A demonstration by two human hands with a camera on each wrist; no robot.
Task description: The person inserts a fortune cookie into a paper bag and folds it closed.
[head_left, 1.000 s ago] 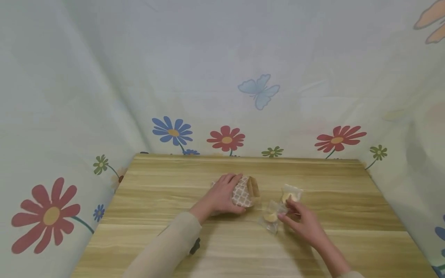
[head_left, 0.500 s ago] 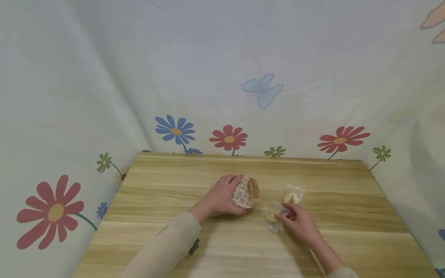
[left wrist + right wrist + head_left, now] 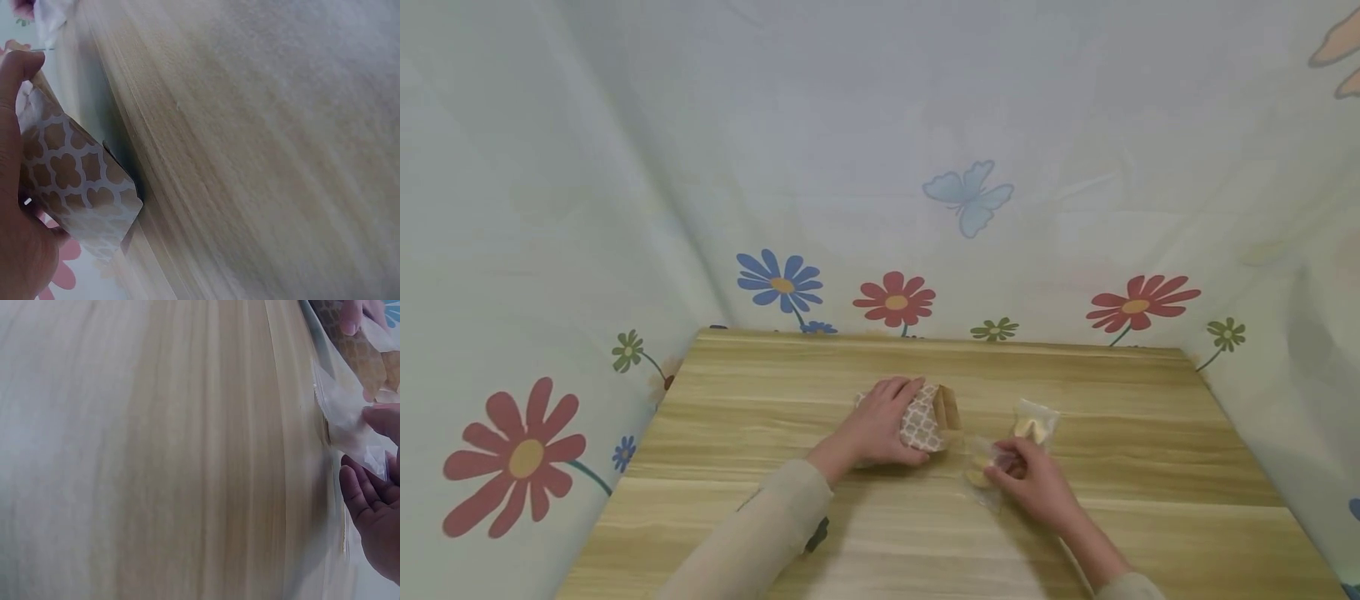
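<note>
A brown paper bag [image 3: 921, 421] with a white lattice print lies on its side, its mouth facing right. My left hand [image 3: 876, 425] grips it from above, thumb on the near side; the left wrist view shows the printed bag [image 3: 81, 169] beside the palm. Just right of the mouth, my right hand [image 3: 1037, 483] pinches a clear plastic packet [image 3: 979, 477] with a pale yellow round piece inside. In the right wrist view, thumb and fingers hold this packet [image 3: 347, 422] by its end. A second clear packet [image 3: 1036, 421], with a yellowish piece, lies behind the right hand.
The wood-grain table [image 3: 760, 383] runs back to a white cloth [image 3: 850, 125] printed with flowers and a butterfly. More of this cloth hangs at both sides. A small dark object [image 3: 817, 535] shows beside the left sleeve.
My right hand has moved slightly left with its packet, closer to the bag's mouth and away from the second packet. The left hand and bag stay put; the head view has shifted a little.
</note>
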